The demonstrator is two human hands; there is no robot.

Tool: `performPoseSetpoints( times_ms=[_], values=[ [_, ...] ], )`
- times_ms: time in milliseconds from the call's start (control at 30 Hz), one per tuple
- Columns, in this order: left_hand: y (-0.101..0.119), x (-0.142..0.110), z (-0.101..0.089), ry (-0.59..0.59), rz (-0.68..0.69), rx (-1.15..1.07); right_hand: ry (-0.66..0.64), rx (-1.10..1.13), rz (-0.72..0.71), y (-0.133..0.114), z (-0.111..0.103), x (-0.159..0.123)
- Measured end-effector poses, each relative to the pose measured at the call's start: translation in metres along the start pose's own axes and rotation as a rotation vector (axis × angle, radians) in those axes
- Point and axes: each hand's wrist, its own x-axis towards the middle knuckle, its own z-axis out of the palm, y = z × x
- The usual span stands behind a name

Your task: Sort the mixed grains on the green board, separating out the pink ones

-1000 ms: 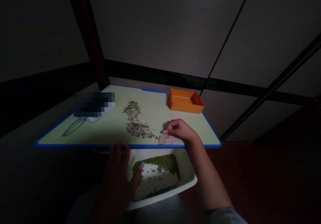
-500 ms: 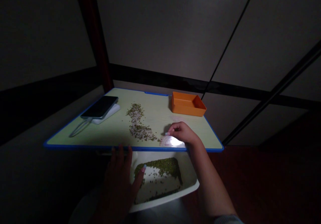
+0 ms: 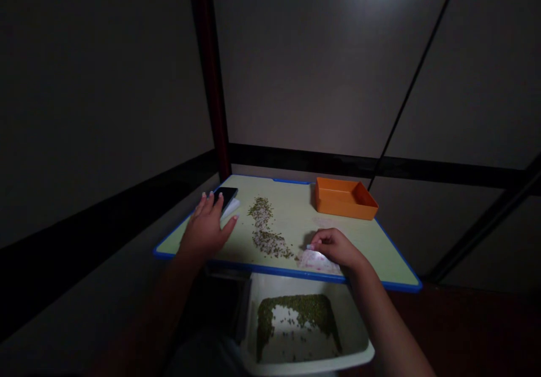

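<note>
My left hand (image 3: 207, 229) reaches over the left side of the pale yellow board (image 3: 295, 208), fingers spread, over a dark phone (image 3: 229, 193) that it partly covers. I cannot tell whether it touches the phone. Under the phone a white block (image 3: 231, 207) shows. My right hand (image 3: 337, 248) rests near the board's front edge, its thumb and fingers pinched together; anything between them is too small to make out. Beneath it lies a shiny clear patch with pinkish marks (image 3: 316, 261). To its left, a mixed pile of green and whitish grains (image 3: 264, 227) trails across the board.
An orange open box (image 3: 344, 208) sits at the board's back right. Below the front edge stands a white tub (image 3: 357, 354) with green grains (image 3: 315, 307) in it. A blue rim borders the board. Wall panels (image 3: 304, 72) rise behind it.
My left hand has gone from above the tub, below the front edge, up to the phone at the left. My right hand stays pinched in about the same place. The view has shifted.
</note>
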Motion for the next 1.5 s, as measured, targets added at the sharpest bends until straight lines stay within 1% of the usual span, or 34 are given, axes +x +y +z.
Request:
performPoseSetpoints(
  times_ms=[67, 167, 233, 267, 333, 400, 433, 467, 533, 600, 700, 767, 800, 867, 900, 967, 1067, 1167, 1367, 1500],
  values=[
    [-0.013, 0.028, 0.002, -0.027, 0.004, -0.003, -0.006, 0.007, 0.001, 0.002, 0.001, 0.001],
    [-0.030, 0.055, 0.010, -0.077, 0.000, -0.014, -0.012, 0.023, 0.000, 0.004, 0.002, 0.003],
    [-0.036, 0.064, 0.012, -0.108, 0.007, -0.027, -0.007, 0.028, 0.001, 0.004, 0.002, 0.004],
    [-0.037, 0.065, 0.012, -0.104, 0.014, -0.034, -0.002, 0.028, 0.001, 0.004, 0.002, 0.004],
    [-0.033, 0.064, 0.009, -0.056, 0.028, -0.048, 0.005, 0.023, -0.001, 0.002, 0.003, 0.004],
    [-0.023, 0.055, 0.004, -0.003, 0.060, -0.069, 0.004, 0.016, -0.006, 0.001, 0.003, 0.003],
    [-0.016, 0.047, 0.003, 0.005, 0.086, -0.083, 0.008, 0.011, -0.009, 0.000, 0.002, 0.003],
    [-0.008, 0.037, 0.003, -0.003, 0.123, -0.098, 0.017, 0.005, -0.014, -0.001, 0.002, 0.002],
    [0.008, 0.012, 0.008, -0.056, 0.202, -0.124, 0.082, -0.020, -0.036, -0.001, 0.001, 0.002],
    [0.022, -0.019, 0.019, -0.106, 0.245, -0.147, 0.177, -0.058, -0.081, -0.002, 0.000, 0.003],
    [0.035, -0.070, 0.044, -0.127, 0.189, -0.177, 0.322, -0.174, -0.151, -0.004, -0.002, 0.006],
    [0.040, -0.099, 0.060, -0.109, 0.117, -0.207, 0.360, -0.234, -0.146, -0.007, -0.003, 0.007],
    [0.042, -0.110, 0.066, -0.090, 0.106, -0.224, 0.351, -0.238, -0.136, -0.008, -0.004, 0.007],
    [0.047, -0.127, 0.073, -0.063, 0.143, -0.237, 0.325, -0.214, -0.109, -0.010, -0.005, 0.007],
    [0.050, -0.132, 0.073, -0.065, 0.149, -0.220, 0.307, -0.206, -0.100, -0.010, -0.005, 0.006],
    [0.056, -0.137, 0.069, -0.069, 0.111, -0.162, 0.299, -0.202, -0.099, -0.010, -0.005, 0.006],
    [0.062, -0.135, 0.059, -0.123, 0.067, -0.113, 0.276, -0.200, -0.086, -0.007, -0.005, 0.006],
    [0.064, -0.132, 0.053, -0.154, 0.065, -0.096, 0.240, -0.175, -0.062, -0.005, -0.005, 0.006],
    [0.063, -0.132, 0.054, -0.144, 0.082, -0.105, 0.152, -0.130, -0.049, -0.007, -0.006, 0.004],
    [0.063, -0.132, 0.055, -0.150, 0.079, -0.097, 0.115, -0.156, -0.056, -0.007, -0.007, 0.004]
  ],
)
